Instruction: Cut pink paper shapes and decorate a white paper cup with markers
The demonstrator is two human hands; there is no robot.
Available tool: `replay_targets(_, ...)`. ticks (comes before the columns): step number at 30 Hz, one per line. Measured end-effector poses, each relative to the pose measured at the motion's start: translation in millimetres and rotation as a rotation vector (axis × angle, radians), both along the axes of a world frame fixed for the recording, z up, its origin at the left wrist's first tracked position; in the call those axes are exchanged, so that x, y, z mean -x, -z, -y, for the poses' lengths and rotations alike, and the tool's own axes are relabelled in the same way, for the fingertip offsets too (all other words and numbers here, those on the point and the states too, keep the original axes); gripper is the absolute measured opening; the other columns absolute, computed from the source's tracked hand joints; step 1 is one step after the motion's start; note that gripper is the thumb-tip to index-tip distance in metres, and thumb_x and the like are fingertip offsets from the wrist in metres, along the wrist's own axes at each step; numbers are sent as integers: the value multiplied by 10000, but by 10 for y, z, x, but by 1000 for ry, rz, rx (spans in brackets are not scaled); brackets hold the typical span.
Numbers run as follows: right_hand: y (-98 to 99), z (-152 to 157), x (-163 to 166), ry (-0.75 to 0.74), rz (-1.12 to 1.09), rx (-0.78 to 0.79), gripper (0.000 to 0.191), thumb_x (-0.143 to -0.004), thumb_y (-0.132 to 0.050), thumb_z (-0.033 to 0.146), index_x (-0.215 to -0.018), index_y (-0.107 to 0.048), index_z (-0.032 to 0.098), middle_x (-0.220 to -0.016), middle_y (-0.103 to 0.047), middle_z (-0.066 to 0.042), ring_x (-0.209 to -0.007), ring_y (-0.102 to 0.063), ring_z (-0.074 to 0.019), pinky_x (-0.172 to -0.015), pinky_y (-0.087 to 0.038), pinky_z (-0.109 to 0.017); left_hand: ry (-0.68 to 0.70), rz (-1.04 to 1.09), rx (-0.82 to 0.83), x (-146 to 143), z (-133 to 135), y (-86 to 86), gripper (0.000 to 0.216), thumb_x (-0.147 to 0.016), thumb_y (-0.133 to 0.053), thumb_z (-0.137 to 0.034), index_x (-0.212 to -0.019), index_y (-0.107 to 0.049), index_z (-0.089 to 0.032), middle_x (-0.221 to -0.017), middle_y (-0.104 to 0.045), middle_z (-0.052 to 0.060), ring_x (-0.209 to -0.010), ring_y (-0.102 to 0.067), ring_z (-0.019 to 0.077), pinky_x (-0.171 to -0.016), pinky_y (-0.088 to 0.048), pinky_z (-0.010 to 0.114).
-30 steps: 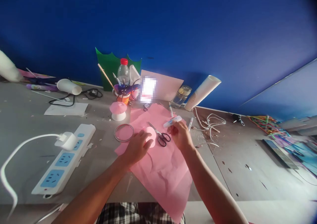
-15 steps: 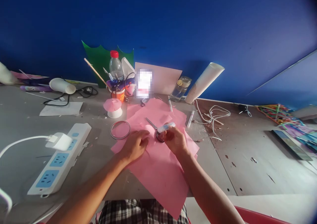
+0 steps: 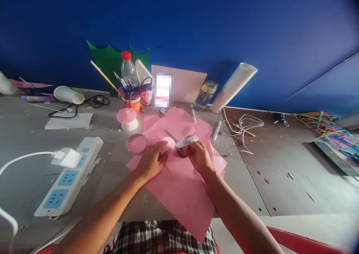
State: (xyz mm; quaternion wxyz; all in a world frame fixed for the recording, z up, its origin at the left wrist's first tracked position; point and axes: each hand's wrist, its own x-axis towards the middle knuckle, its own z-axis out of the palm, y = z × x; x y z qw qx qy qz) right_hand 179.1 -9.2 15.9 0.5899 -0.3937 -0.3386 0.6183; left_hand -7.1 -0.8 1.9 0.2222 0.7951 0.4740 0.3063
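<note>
My left hand [image 3: 153,159] is closed on the edge of a small rounded piece of pink paper [image 3: 168,147], thumb and fingers together at its left side. In my right hand [image 3: 199,156] I grip a small white glue tube [image 3: 187,141] with blue print, its end pointing left above the right side of that piece. Beneath the tube lie scissors [image 3: 171,135], blades toward the upper left, handles partly hidden by my right hand. Under both hands spread large pink sheets [image 3: 185,198], one reaching over the table's front edge.
A metal ring [image 3: 136,144] lies left of the sheets, near a paper cup with a pink top [image 3: 129,120]. Behind are a lit phone [image 3: 163,91], a glass bottle [image 3: 205,96] and stacked paper cups [image 3: 233,88]. A power strip [image 3: 70,179] lies left; a white cable [image 3: 244,128] lies right.
The view has shifted slightly. The glue tube has tipped to a flatter slant, its left end nearer the rounded pink piece. That piece shows more fully beside my left fingers.
</note>
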Motion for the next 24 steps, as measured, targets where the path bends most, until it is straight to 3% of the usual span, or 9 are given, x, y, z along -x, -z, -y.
replay_targets(2, -12, 10, 7, 7, 31, -1, 182, -733, -634, 347, -688, -565, 186, -511, -535, 17, -482, -481, -131, -504, -361, -283, -9, -29, 13, -6, 7, -17, 243, -868, -486, -251, -1075, -576, -159, -618, -574, 1, -586, -540, 150, -604, -430, 268)
replay_targets(7, -30, 35, 13, 39, 106, -28, 165, -733, -651, 321, -708, -558, 187, -533, -542, 23, -498, -479, -125, -510, -352, -276, 10, -51, 34, -18, 21, -80, 160, -858, -497, -252, -826, -640, -187, -575, -571, 0, -610, -542, 148, -632, -423, 265)
replay_targets(11, 2, 53, 8, 13, 164, -84, 159, -775, -630, 316, -725, -550, 189, -549, -524, 28, -515, -472, -123, -532, -365, -280, 26, -59, 42, -15, 28, -90, 138, -826, -521, -206, -891, -640, -183, -579, -562, -4, -641, -546, 160, -673, -434, 289)
replay_targets(15, 48, 53, -5, 18, 205, -109, 152, -792, -624, 316, -754, -553, 187, -557, -517, 32, -509, -444, -115, -535, -367, -278, 69, 13, 0, 9, 18, -70, 128, -818, -527, -204, -883, -635, -180, -873, -599, 57, -638, -527, 125, -661, -448, 283)
replay_targets(17, 58, 49, -9, 20, 205, -123, 147, -797, -622, 314, -766, -553, 188, -563, -525, 33, -504, -434, -110, -534, -369, -274, 71, 65, 0, 16, 10, -68, 134, -835, -508, -215, -877, -632, -183, -926, -592, 66, -668, -534, 125, -664, -452, 275)
replay_targets(24, 5, 80, 14, 39, 283, -122, 166, -769, -651, 328, -771, -561, 188, -563, -520, 36, -524, -474, -116, -527, -403, -263, -75, 44, 110, 18, -13, -63, 263, -880, -450, -285, -1102, -551, -189, -634, -546, -24, -569, -515, 138, -565, -408, 257)
